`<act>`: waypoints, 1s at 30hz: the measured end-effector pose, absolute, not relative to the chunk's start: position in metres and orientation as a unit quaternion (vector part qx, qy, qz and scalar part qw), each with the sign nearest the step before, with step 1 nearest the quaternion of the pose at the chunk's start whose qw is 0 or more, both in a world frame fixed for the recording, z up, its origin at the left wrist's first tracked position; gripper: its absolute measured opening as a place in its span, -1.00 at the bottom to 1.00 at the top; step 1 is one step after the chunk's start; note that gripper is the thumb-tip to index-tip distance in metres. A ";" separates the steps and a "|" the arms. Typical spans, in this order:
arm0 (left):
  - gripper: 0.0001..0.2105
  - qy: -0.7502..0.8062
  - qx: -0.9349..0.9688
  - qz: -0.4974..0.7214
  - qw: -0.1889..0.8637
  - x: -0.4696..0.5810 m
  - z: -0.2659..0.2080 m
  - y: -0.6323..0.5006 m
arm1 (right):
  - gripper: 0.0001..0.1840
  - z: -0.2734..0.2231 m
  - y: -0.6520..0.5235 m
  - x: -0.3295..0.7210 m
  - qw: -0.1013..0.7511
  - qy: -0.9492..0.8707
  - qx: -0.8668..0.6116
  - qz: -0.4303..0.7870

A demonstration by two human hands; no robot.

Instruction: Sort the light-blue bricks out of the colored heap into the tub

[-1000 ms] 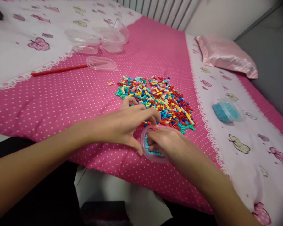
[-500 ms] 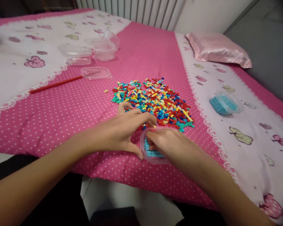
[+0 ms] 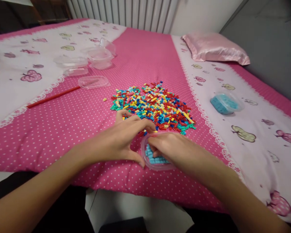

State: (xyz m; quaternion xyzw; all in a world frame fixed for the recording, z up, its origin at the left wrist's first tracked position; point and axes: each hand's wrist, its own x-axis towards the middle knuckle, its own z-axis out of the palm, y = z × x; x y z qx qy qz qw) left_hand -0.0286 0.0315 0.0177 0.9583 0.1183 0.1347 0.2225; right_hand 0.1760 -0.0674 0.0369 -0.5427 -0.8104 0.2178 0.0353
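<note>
A clear plastic tub (image 3: 143,154) sits near the bed's front edge, with light blue toy bricks (image 3: 158,159) packed in neat rows. My right hand (image 3: 171,146) reaches into it, fingers curled down against the bricks; whatever they pinch is hidden. To the left, my left hand (image 3: 126,137) arches with thumb and fingers spread, the thumb tip by the tub's rim and the fingers at the near edge of a brick pile. That pile (image 3: 157,105) mixes red, yellow, blue, green and pink small bricks.
A second clear tub (image 3: 224,103) of blue bricks stands on the right. Several clear containers (image 3: 100,56) and a lid (image 3: 94,82) lie at the back left by a red stick (image 3: 53,96). One yellow brick (image 3: 104,99) lies apart. A pink pillow (image 3: 215,48) rests at the back right.
The camera view has shifted slightly, so the whole scene sits a little more to the left. Both hands keep nearly the same pose at the tub.
</note>
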 end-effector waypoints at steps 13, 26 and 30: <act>-0.31 0.124 0.971 0.104 0.179 -0.029 0.023 0.027 | -0.49 0.039 -0.064 0.236 0.397 -0.626 -0.594 0.312; -0.51 0.088 0.978 0.129 0.136 -0.026 0.028 0.018 | -0.78 0.038 -0.068 0.227 0.389 -0.644 -0.539 0.378; -0.77 0.187 0.936 0.236 0.182 -0.018 0.026 0.007 | -0.81 0.039 -0.075 0.216 0.381 -0.663 -0.547 0.342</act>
